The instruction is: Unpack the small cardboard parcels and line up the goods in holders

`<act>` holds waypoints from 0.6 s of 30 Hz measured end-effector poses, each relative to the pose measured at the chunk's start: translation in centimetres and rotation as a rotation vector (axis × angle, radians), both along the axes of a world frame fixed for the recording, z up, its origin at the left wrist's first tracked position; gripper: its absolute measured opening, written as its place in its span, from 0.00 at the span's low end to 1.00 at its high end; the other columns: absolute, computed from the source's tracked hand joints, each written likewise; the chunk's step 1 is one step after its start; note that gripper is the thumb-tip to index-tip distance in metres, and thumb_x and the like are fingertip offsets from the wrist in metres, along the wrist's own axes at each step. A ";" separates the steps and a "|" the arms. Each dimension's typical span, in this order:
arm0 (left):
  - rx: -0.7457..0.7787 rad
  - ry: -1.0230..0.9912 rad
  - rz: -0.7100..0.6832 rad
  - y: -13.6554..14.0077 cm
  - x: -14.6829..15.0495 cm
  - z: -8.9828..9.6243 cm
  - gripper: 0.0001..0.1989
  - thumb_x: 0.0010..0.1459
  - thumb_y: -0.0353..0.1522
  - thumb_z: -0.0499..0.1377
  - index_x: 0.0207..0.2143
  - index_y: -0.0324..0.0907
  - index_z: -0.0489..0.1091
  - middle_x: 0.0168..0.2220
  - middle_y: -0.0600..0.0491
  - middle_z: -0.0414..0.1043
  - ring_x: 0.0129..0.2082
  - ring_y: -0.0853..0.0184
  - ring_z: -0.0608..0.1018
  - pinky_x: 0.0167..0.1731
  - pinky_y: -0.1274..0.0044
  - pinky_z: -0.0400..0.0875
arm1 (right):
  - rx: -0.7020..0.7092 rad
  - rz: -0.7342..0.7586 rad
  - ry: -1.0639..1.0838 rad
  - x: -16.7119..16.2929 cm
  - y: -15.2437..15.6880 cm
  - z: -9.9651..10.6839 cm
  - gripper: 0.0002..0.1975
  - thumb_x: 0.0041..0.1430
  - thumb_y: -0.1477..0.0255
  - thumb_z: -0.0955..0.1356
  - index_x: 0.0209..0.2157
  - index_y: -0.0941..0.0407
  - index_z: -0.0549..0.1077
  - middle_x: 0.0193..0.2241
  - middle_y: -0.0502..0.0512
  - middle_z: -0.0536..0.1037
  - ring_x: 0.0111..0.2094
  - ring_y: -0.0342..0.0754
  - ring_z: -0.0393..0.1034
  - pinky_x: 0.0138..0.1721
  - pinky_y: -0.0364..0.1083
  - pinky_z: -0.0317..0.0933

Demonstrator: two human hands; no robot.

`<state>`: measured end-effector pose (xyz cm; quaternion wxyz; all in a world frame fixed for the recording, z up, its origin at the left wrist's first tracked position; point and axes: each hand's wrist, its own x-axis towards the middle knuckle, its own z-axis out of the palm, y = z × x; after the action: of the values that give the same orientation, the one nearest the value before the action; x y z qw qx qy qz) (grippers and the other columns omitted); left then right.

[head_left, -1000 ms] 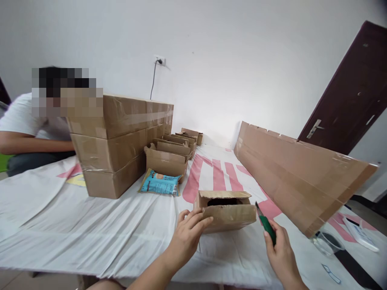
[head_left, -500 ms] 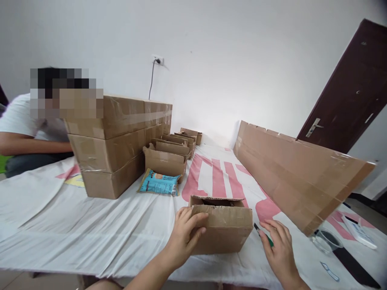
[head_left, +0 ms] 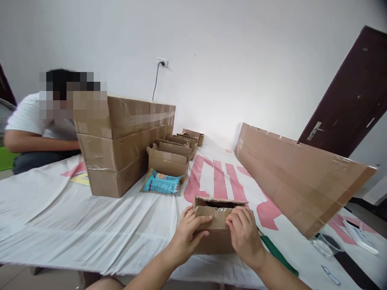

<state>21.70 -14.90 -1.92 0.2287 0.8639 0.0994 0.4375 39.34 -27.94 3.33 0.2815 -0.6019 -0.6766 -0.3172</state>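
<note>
Right hand (head_left: 243, 229) now on box (head_left: 216, 243)

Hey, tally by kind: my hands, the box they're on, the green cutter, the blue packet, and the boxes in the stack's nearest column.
Hands: 2 (left hand, right hand)
Handled box: 1
Green cutter: 1
Blue packet: 1
Nearest-column boxes: 3
Total: 8

Bare left grip (head_left: 189, 229), bare right grip (head_left: 244, 235), slender fingers (head_left: 202, 220); bare forearms (head_left: 152, 269), bare leg (head_left: 105, 283)
</note>
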 end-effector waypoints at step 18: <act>-0.082 0.014 -0.053 0.2 0.0 -0.6 0.16 0.59 0.29 0.59 0.49 0.50 0.68 0.48 0.51 0.76 0.56 0.56 0.69 0.60 0.54 0.48 | 0.045 -0.048 0.335 6.1 0.0 4.3 0.07 0.65 0.76 0.58 0.39 0.54 0.64 0.39 0.55 0.75 0.27 0.42 0.72 0.34 0.45 0.67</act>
<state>21.70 -14.67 -2.56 0.2747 0.8592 0.0958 0.4209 45.42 -27.94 7.62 0.3962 -0.6558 -0.5985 -0.2339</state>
